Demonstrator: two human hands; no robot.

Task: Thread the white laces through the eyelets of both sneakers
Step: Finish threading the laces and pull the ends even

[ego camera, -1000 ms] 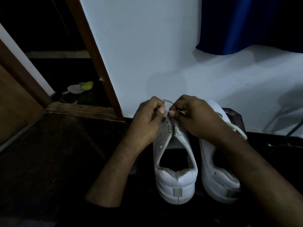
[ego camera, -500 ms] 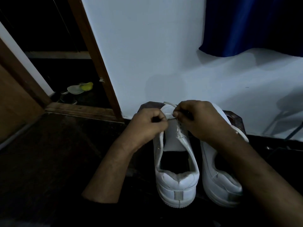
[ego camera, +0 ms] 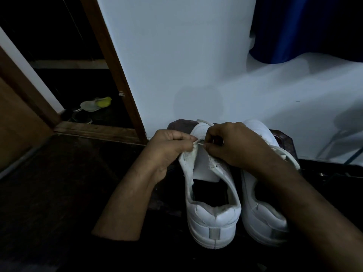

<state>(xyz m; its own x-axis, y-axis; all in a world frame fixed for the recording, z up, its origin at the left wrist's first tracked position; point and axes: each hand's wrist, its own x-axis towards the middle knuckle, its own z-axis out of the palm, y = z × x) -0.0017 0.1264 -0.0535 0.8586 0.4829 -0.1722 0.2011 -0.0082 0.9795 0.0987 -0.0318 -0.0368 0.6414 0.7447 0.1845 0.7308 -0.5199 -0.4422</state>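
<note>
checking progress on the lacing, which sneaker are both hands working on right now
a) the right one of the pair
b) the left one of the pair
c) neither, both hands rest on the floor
b: the left hand grips the eyelet flap and the right hand pinches the white lace tip, both over the left sneaker; the right sneaker lies beside it under the right forearm.

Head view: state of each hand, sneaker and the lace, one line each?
left hand: pinches the left eyelet flap of the left sneaker.
right hand: pinches the lace tip beside that flap.
left sneaker: upright, heel toward camera, tongue bare, no lacing visible.
right sneaker: upright beside it, partly hidden by the right forearm; lacing hard to tell.
white lace: loops over the left sneaker's toe.
</note>
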